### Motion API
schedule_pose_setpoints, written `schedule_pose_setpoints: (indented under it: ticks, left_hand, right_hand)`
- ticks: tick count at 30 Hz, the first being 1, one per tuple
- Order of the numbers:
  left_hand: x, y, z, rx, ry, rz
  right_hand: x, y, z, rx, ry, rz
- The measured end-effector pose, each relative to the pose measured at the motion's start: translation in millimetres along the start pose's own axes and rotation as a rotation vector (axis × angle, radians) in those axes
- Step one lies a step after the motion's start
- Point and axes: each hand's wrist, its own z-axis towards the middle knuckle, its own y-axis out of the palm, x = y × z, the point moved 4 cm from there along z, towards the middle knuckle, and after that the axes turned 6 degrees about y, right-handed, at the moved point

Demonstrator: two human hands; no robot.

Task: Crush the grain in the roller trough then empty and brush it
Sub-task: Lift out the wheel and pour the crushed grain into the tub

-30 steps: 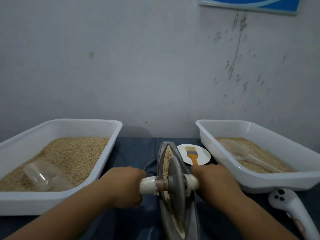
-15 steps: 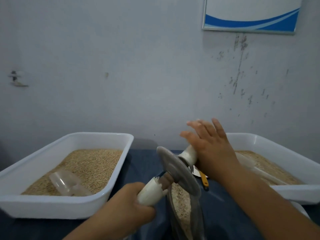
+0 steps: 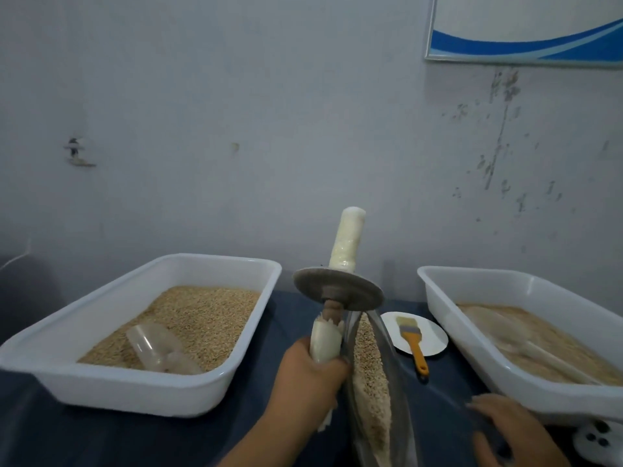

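Left hand point(image 3: 312, 382): the lower wrapped handle of the roller point(image 3: 338, 288) was gripped, with the fingers curled round it; the roller was held lifted above the trough, its axle nearly upright and its disc almost level.
Right hand point(image 3: 505, 429): shown low at the right, over the blue cloth just in front of the right tray; the fingers were blurred, and whether they were apart or together could not be told; nothing was seen to be held.
Roller: a grey metal disc on a brown axle with a pale wrapped handle at each end; the upper handle was left free and pointed up toward the wall.
Trough point(image 3: 387, 345): a narrow, boat-shaped metal vessel laid lengthwise on the cloth between the two trays, directly below and behind the roller.
Grain point(image 3: 369, 375): seen heaped along the inside of the trough; no spilled grain could be made out on the cloth.
Brush point(image 3: 412, 342): a small brush with an orange handle, laid on a white plate point(image 3: 435, 335) just right of the trough, its handle end projecting past the plate's near rim.
Left tray point(image 3: 141, 389): a white tray partly filled with grain, in which a clear scoop point(image 3: 158, 348) was lying.
Right tray point(image 3: 478, 362): a white tray holding brownish material and a pale spoon, both blurred.
Table covering point(image 3: 293, 315): a dark blue cloth on which all items were set.
Wall point(image 3: 269, 129): pale, stained at the right.
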Motion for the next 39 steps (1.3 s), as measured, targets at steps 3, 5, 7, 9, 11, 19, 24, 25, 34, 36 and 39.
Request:
schedule_pose_setpoints:
  ticks: [3, 5, 7, 9, 11, 19, 24, 25, 34, 36, 39]
  left_hand:
    - [-16, -2, 13, 0.056, -0.059, 0.015]
    - [-28, -4, 20, 0.080, -0.087, 0.030]
    - [-39, -6, 26, 0.099, -0.116, 0.040]
    - [-50, -8, 31, 0.110, -0.154, 0.051]
    - [-61, -11, 35, 0.116, -0.188, 0.068]
    - [-88, -17, 41, 0.137, -0.264, 0.100]
    - [-93, -22, 45, 0.112, -0.259, 0.268]
    - [-93, -24, 46, 0.103, -0.246, 0.353]
    - [-76, -28, 41, -0.028, -0.135, 0.882]
    - [-74, -26, 39, -0.047, -0.118, 0.939]
    - [-72, -25, 37, -0.053, -0.109, 0.967]
  right_hand:
    - [-13, -5, 7, -0.079, 0.131, 0.060]
    - [-4, 4, 8, -0.244, 0.192, 0.052]
    - [1, 11, -1, -0.296, 0.242, 0.079]
    - [5, 11, -8, -0.240, 0.280, 0.113]
    - [5, 12, -9, -0.229, 0.329, 0.112]
    - [14, 27, -10, -0.365, 0.438, 0.103]
    - [18, 32, -14, -0.377, 0.447, 0.100]
    - [19, 33, -14, -0.389, 0.439, 0.094]
    - [19, 29, -20, -0.414, 0.390, 0.022]
    - [21, 27, -20, -0.417, 0.393, 0.024]
    - [23, 24, -22, -0.398, 0.410, 0.037]
